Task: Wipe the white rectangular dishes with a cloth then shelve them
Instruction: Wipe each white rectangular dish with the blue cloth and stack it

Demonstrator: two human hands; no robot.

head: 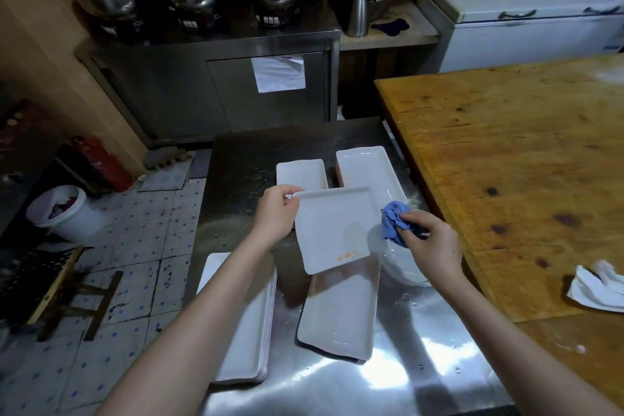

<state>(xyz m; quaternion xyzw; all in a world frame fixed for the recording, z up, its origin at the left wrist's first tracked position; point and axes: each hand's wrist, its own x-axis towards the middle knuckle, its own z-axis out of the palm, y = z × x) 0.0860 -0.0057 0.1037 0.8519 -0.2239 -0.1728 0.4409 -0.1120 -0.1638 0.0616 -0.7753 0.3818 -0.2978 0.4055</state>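
My left hand (277, 210) grips the far left corner of a white rectangular dish (332, 230), held tilted above the steel table with an orange mark near its lower edge. My right hand (430, 241) is closed on a crumpled blue cloth (393, 219) at the dish's right edge. Below it lies another white dish (341, 314). A stack of white dishes (246, 331) sits at the near left under my left forearm. Two more white dishes (300, 174) (368, 170) lie farther back.
The steel table (422, 375) is wet with droplets. A clear bowl (403, 263) sits under my right hand. A wooden table (523, 162) with a white rag (597, 287) stands to the right. A steel cabinet (216, 91) with pots is behind; a white bucket (67, 213) and stool (77, 297) are on the floor left.
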